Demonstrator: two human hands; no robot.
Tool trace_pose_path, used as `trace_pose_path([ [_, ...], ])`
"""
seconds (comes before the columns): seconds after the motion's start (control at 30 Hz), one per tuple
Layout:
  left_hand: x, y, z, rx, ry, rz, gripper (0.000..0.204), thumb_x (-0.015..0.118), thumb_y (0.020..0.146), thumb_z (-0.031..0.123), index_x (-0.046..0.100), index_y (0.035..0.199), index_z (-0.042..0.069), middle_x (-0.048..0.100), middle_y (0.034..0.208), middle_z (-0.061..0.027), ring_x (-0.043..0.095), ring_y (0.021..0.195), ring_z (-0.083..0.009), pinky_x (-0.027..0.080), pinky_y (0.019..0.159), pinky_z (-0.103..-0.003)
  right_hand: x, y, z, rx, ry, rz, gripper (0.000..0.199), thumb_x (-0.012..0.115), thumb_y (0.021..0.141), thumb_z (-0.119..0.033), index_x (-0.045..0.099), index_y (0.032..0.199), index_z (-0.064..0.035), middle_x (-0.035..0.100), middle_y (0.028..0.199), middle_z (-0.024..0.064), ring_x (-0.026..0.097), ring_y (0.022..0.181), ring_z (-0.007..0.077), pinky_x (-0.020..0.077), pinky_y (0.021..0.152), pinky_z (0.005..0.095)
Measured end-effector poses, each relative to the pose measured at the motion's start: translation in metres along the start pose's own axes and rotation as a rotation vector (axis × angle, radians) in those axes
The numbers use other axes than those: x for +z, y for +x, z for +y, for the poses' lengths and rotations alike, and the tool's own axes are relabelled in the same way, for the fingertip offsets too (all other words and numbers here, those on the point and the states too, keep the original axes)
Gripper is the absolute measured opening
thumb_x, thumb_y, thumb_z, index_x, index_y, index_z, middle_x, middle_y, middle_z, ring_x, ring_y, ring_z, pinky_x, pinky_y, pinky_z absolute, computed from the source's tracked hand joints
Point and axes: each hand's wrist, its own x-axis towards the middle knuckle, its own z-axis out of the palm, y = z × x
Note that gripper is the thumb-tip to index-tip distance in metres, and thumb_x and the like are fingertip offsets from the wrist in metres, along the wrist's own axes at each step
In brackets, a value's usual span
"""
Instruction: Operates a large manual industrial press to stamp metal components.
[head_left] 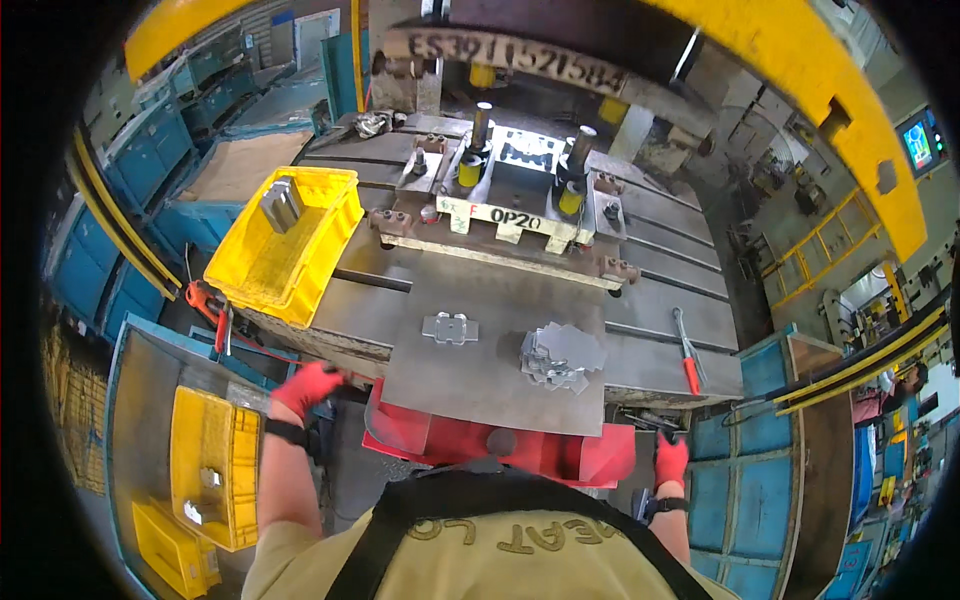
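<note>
My left hand (pixel 308 388), in a red glove, is by the press bed's front left edge, fingers stretched rightward and nothing seen in them. At the front right edge is my red-gloved right hand (pixel 671 460), close to a dark fitting; its fingers are too small to read. Between them, a flat metal plate (pixel 470 385) covers the bed's front. On it lie a single cut sheet-metal part (pixel 451 329) and, to its right, an untidy stack of grey metal blanks (pixel 560 357). Behind the plate stands the lower die (pixel 520 215) with two guide posts.
A yellow bin (pixel 330 240) holding metal parts sits on the bed's left. Red-handled tongs (pixel 688 352) lie at the right. Lower left, another yellow bin (pixel 245 470) stands in a blue cart. The upper die (pixel 520 60) hangs overhead. A red panel (pixel 500 440) is in front of me.
</note>
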Motion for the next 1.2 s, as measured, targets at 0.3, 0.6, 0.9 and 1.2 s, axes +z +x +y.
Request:
trace_pose_path([
  [0.3, -0.048, 0.109, 0.190, 0.633, -0.169, 0.038, 0.020, 0.052, 0.078, 0.022, 0.054, 0.088, 0.005, 0.055, 0.079, -0.0007, 0.048, 0.073, -0.0085, 0.039, 0.065, -0.023, 0.031, -0.039, -0.132, -1.010, 0.035, -0.041, 0.052, 0.066, 0.061, -0.025, 0.049, 0.106, -0.0042, 0.050, 0.106, 0.0128, 0.045, 0.100, 0.0281, 0.0319, 0.090, 0.0363],
  [0.6, -0.001, 0.251, 0.304, 0.600, 0.287, 0.350, 0.054, 0.057, 0.069, 0.040, 0.048, 0.099, -0.004, 0.052, 0.098, -0.0223, 0.050, 0.094, -0.0319, 0.040, 0.079, -0.035, 0.033, -0.058, -0.152, -1.225, -0.343, -0.090, 0.052, 0.067, 0.053, -0.028, 0.051, 0.098, -0.0083, 0.049, 0.104, 0.0093, 0.042, 0.101, 0.0274, 0.0272, 0.091, 0.0437],
  [0.9, 0.002, 0.322, 0.323, 0.489, 0.903, 0.305, 0.029, 0.044, 0.073, 0.021, 0.061, 0.087, 0.003, 0.055, 0.096, -0.0173, 0.054, 0.090, -0.0294, 0.043, 0.077, -0.034, 0.033, -0.072, -0.149, -1.140, -0.359, -0.113, 0.051, 0.069, 0.052, -0.026, 0.053, 0.097, -0.0097, 0.049, 0.102, 0.0083, 0.041, 0.102, 0.0264, 0.0271, 0.092, 0.0431],
  [1.2, 0.004, 0.302, 0.328, 0.406, 0.790, 0.356, 0.025, 0.045, 0.074, 0.018, 0.062, 0.087, 0.005, 0.056, 0.096, -0.0166, 0.054, 0.091, -0.0279, 0.043, 0.077, -0.034, 0.033, -0.070, -0.148, -1.142, -0.336, -0.080, 0.041, 0.066, 0.058, -0.027, 0.054, 0.092, -0.0083, 0.051, 0.099, 0.0087, 0.043, 0.100, 0.0273, 0.0298, 0.089, 0.0422],
])
